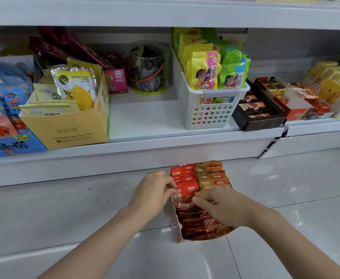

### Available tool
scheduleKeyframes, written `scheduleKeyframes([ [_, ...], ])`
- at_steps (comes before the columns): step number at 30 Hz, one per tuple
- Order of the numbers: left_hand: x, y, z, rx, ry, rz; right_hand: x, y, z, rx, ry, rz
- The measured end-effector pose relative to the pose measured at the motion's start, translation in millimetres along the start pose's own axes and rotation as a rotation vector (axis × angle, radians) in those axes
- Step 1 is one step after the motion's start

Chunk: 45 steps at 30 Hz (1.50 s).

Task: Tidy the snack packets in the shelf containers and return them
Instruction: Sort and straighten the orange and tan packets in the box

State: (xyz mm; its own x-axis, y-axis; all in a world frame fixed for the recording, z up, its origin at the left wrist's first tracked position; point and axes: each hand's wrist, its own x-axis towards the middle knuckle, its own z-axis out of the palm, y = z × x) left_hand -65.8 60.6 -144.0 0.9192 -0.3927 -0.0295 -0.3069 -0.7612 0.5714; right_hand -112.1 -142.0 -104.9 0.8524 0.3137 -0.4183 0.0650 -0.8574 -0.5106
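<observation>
On the floor, box (178, 228) holds upright red and brown packets (187, 176).

Floor (286, 198): pale grey glossy tiles with thin dark grout lines, filling the frame from 3 through 6 to 9 o'clock.
Light: soft white glare patches lie on the tiles toward 3 o'clock.
Shelf unit (145, 115): white metal board running across the middle, its front lip facing the viewer.
Upper shelf (165, 15): a second white board along 12 o'clock, casting shade on the bay beneath.
Back panel (286, 45): plain grey-white, visible at 1 o'clock.
Neighbouring shelf (316, 129): at 3 o'clock, meeting the first at a dark bracket (273, 142).
Base plinth (64, 170): white, at 9 o'clock.
</observation>
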Motion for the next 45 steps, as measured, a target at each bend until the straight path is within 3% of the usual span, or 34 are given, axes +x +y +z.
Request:
scheduleKeyframes([
  [7, 1.4, 5.3, 8.1, -0.033, -0.016, -0.056, -6.5, 2.4, 3.7, 0.053, 0.03, 0.01],
  [13, 11.6, 22.7, -17.1, -0.339, 0.196, -0.046, -11.3, 7.4, 13.1, 0.143, 0.161, 0.04],
  [19, 27.6, 38.1, -69.0, -0.668, 0.268, -0.069, -16.6, 0.1, 8.1, 0.586, 0.409, 0.099],
  [25, 21.9, 54.1, -88.1, -0.789, 0.174, -0.048, -26.3, -22.5, -7.6, 1.036, 0.335, -0.075],
  [28, 17.4, 57.3, -91.6, -0.813, 0.177, -0.062, -30.1, -27.8, -7.2, 1.115, 0.314, -0.083],
  [37, 8.5, 56.3, -92.8, -0.878, 0.234, -0.1, -36.7, -43.9, -9.8, 1.164, 0.358, -0.064],
  [41, -3.1, 53.6, -80.2, -0.706, 0.346, -0.115, -34.4, -48.4, -12.8, 1.047, 0.596, 0.006],
  [43, -17.1, 57.6, -66.3, -0.856, 0.149, -0.128, -35.4, -51.6, -11.9, 0.797, 0.742, -0.031],
  [45, -26.4, 66.4, -56.4, -1.239, -0.099, -0.185, -36.4, -59.6, -6.2, 0.505, 0.773, -0.118],
])
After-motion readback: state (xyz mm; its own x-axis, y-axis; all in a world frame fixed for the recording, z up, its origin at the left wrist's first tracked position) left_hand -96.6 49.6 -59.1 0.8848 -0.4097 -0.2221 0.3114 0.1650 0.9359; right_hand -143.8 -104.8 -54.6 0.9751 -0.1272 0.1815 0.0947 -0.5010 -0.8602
